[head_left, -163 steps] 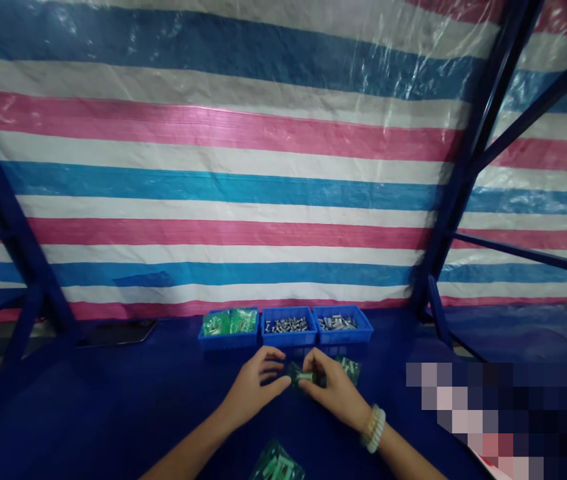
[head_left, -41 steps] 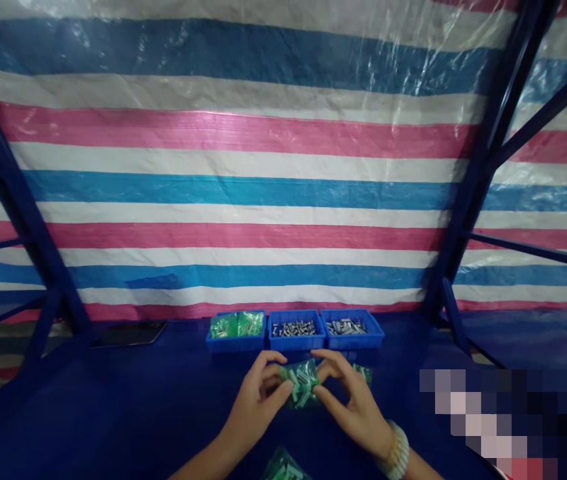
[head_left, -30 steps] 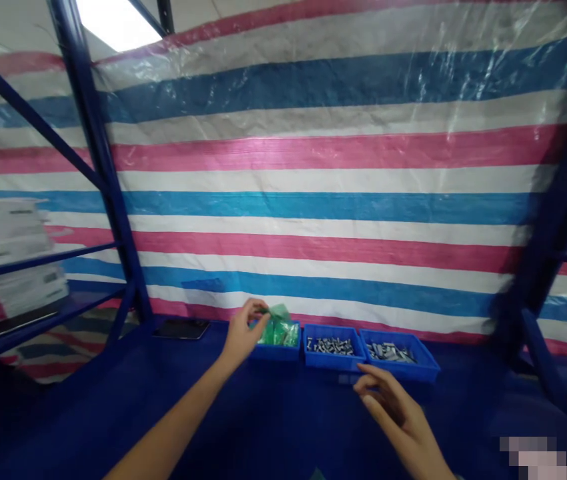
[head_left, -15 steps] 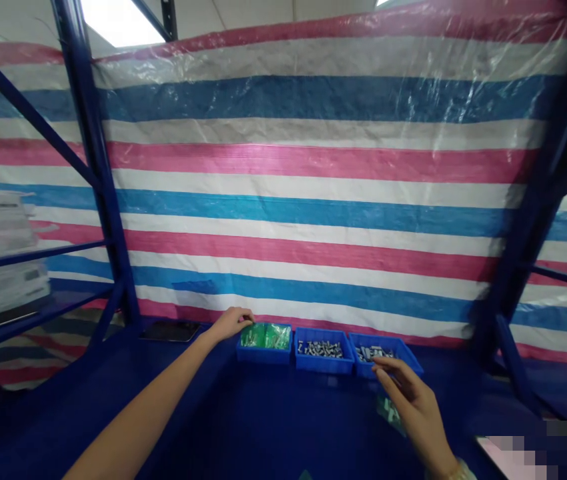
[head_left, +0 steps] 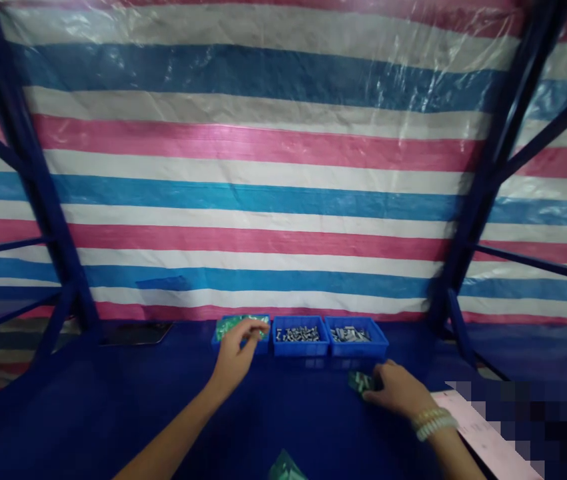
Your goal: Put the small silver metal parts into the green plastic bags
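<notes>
My left hand (head_left: 237, 350) is in front of the left blue bin (head_left: 217, 345), partly covering it and the green plastic packets (head_left: 228, 325) inside. Its fingers are curled together with the thumb; whatever may be between them is too small to make out. On the right, my right hand (head_left: 399, 387) has its thumb and fingers closed on the edge of a small green bag of parts (head_left: 361, 382), low over the tabletop or resting on it. Another green bag (head_left: 286, 467) shows at the bottom edge of the view.
The middle blue bin (head_left: 301, 349) and right blue bin (head_left: 358, 349) hold many small metal parts. A dark flat tablet-like object (head_left: 136, 333) lies at the back left. Pink paper (head_left: 483, 427) is at the right. Blue frame posts and a striped sheet (head_left: 263, 240) stand behind the table.
My view has turned right and down. My left hand has come away from the left bin's far left side towards me. My right hand has lowered and closed on the green bag.
</notes>
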### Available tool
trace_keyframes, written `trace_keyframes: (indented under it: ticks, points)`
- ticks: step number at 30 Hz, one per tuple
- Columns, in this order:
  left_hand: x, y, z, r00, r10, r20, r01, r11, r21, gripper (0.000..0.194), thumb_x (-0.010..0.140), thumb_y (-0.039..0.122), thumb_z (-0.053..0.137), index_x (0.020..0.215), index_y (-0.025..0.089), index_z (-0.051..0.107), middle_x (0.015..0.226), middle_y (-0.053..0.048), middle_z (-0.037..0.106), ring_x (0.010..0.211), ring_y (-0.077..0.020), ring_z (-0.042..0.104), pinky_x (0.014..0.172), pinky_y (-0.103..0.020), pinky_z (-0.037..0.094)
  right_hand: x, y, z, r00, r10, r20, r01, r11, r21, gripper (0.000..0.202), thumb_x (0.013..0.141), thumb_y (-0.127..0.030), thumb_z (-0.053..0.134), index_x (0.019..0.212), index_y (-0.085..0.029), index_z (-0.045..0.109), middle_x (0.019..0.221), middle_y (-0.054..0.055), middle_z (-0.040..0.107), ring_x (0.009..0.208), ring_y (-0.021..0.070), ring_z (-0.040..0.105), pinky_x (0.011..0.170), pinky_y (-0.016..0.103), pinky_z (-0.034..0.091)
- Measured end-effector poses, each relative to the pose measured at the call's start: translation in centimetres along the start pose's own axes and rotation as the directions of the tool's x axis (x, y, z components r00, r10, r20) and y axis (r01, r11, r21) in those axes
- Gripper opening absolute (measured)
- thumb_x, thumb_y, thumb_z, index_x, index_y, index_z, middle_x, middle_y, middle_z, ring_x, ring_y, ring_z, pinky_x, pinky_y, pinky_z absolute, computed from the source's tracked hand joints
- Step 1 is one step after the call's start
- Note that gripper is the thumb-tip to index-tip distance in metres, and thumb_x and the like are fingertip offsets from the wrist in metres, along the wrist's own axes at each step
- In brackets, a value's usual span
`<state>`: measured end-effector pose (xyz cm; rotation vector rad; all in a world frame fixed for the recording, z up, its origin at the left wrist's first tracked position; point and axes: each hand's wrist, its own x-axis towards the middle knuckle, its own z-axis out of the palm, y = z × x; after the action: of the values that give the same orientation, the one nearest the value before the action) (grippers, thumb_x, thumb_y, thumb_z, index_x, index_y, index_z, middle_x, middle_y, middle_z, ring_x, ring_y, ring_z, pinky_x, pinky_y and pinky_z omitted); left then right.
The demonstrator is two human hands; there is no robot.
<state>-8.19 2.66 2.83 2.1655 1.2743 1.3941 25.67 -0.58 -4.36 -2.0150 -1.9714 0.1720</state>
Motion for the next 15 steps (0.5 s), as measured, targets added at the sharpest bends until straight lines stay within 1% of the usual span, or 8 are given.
trace_keyframes:
  ticks: [2, 4, 7, 9, 11, 13, 14, 15]
  points:
    - [-2.3, 2.1, 2.0, 0.989, 0.081, 0.126, -0.066, 0.991, -0.112, 0.023, 0.087, 0.017, 0.044, 0.09, 0.02, 0.066, 0.083, -0.003, 0.068, 0.074, -0.0171, 0.063, 0.07, -0.028, 0.048, 0.0, -0.6, -0.1, 1.0, 0.018, 0.016, -0.018, 1.0, 0.025, 0.026, 0.057, -0.022, 0.077, 0.078, -0.017, 0.064, 0.09, 0.011, 0.066, 0.083, 0.0284, 0.065, 0.071, 0.033, 0.046]
    - [-4.0, 3.4, 3.4, 0.966, 0.106, 0.236, -0.069, 0.985, -0.159, 0.023, 0.088, 0.015, 0.044, 0.09, 0.021, 0.066, 0.083, -0.003, 0.067, 0.074, -0.0166, 0.062, 0.069, -0.028, 0.047, 0.1, -1.7, -0.2, 1.0, -0.028, 0.007, 0.026, 0.991, 0.133, 0.028, 0.057, -0.013, 0.074, 0.081, -0.017, 0.06, 0.087, 0.008, 0.065, 0.081, 0.0242, 0.063, 0.07, 0.03, 0.045]
    - [-5.5, 3.6, 4.8, 0.946, 0.033, 0.322, 0.026, 0.984, -0.177, 0.023, 0.084, 0.012, 0.049, 0.097, 0.023, 0.064, 0.091, -0.004, 0.067, 0.081, -0.018, 0.062, 0.073, -0.031, 0.048, 0.0, -3.8, 0.3, 0.989, -0.144, 0.029, 0.119, 0.9, 0.419, 0.021, 0.064, -0.004, 0.061, 0.077, -0.019, 0.055, 0.072, 0.001, 0.062, 0.068, 0.0165, 0.06, 0.063, 0.025, 0.043]
    - [-5.9, 3.0, 5.3, 0.933, -0.087, 0.35, 0.171, 0.961, -0.216, 0.028, 0.079, 0.013, 0.056, 0.105, 0.022, 0.061, 0.105, -0.007, 0.065, 0.094, -0.0209, 0.062, 0.08, -0.033, 0.05, -0.3, -5.3, 0.9, 0.977, -0.212, 0.032, 0.147, 0.772, 0.618, 0.019, 0.065, -0.003, 0.057, 0.074, -0.019, 0.053, 0.066, -0.002, 0.058, 0.061, 0.0135, 0.056, 0.059, 0.023, 0.043]
    - [-6.0, 2.4, 5.7, 0.883, -0.218, 0.415, 0.357, 0.887, -0.293, 0.036, 0.075, 0.019, 0.064, 0.11, 0.021, 0.056, 0.113, -0.009, 0.062, 0.101, -0.0233, 0.062, 0.084, -0.035, 0.051, -0.8, -6.7, 1.5, 0.966, -0.255, 0.039, 0.126, 0.599, 0.791, 0.014, 0.068, -0.008, 0.058, 0.072, -0.019, 0.051, 0.064, -0.004, 0.055, 0.058, 0.0124, 0.055, 0.056, 0.023, 0.043]
    - [-5.8, 2.0, 5.8, 0.821, -0.298, 0.487, 0.501, 0.785, -0.364, 0.04, 0.072, 0.024, 0.07, 0.108, 0.018, 0.054, 0.104, -0.009, 0.064, 0.092, -0.0224, 0.065, 0.081, -0.035, 0.052, -1.2, -7.7, 1.9, 0.959, -0.271, 0.081, 0.04, 0.415, 0.909, 0.014, 0.07, -0.018, 0.063, 0.074, -0.019, 0.05, 0.063, -0.005, 0.053, 0.055, 0.0117, 0.054, 0.053, 0.023, 0.045]
    - [-5.7, 2.0, 5.8, 0.806, -0.317, 0.5, 0.536, 0.749, -0.389, 0.038, 0.072, 0.026, 0.071, 0.105, 0.018, 0.054, 0.095, -0.007, 0.065, 0.085, -0.021, 0.066, 0.078, -0.033, 0.052, -1.4, -8.1, 2.0, 0.956, -0.272, 0.112, -0.014, 0.338, 0.941, 0.016, 0.071, -0.023, 0.066, 0.076, -0.019, 0.05, 0.062, -0.005, 0.053, 0.052, 0.0111, 0.053, 0.051, 0.023, 0.045]
    - [-5.7, 2.1, 5.8, 0.805, -0.325, 0.496, 0.546, 0.731, -0.409, 0.035, 0.072, 0.027, 0.071, 0.102, 0.017, 0.055, 0.087, -0.005, 0.066, 0.08, -0.0197, 0.066, 0.075, -0.032, 0.052, -1.6, -8.5, 2.1, 0.953, -0.272, 0.136, -0.059, 0.275, 0.96, 0.02, 0.071, -0.027, 0.068, 0.077, -0.019, 0.051, 0.062, -0.006, 0.053, 0.051, 0.0105, 0.053, 0.051, 0.023, 0.045]
